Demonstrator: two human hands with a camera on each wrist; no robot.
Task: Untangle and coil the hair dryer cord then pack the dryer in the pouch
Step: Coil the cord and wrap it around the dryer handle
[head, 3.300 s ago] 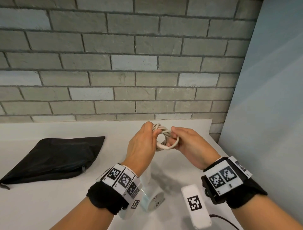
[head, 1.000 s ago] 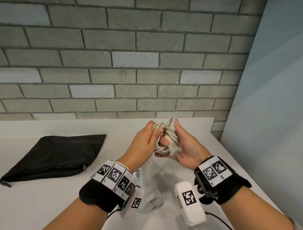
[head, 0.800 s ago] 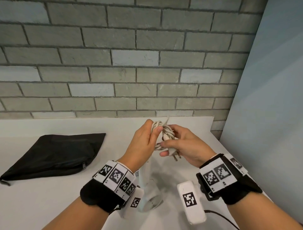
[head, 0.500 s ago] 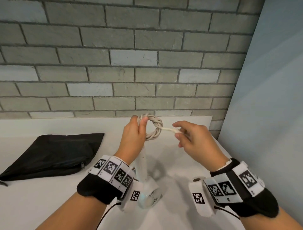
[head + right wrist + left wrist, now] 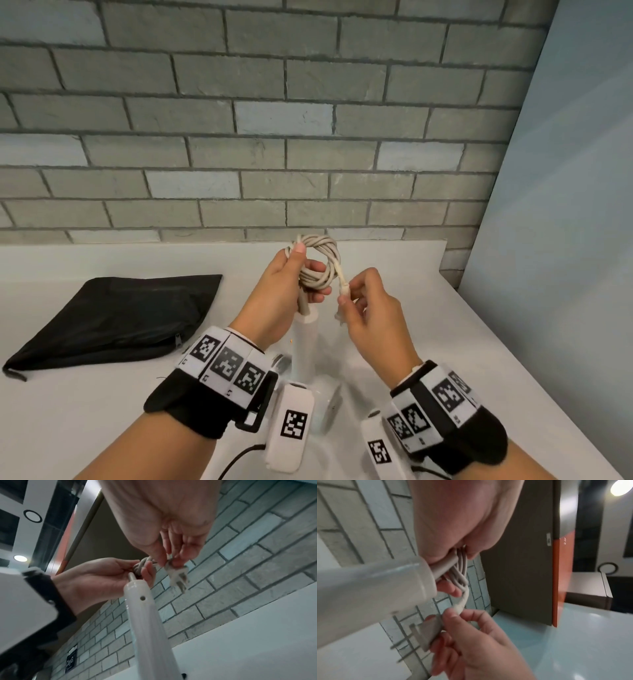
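The cord (image 5: 320, 262) is now a compact coil gripped in the curled left hand (image 5: 286, 294) above the upright dryer (image 5: 306, 342). The right hand (image 5: 368, 308), which half a second ago drew the free end sideways, now pinches the plug (image 5: 176, 574) below the coil, so coiling appears nearly finished while the black pouch (image 5: 126, 315) lies unopened at left on the counter (image 5: 428, 325). The dryer head is largely hidden by the wrist units, and whether the plug end is tucked cannot be determined.
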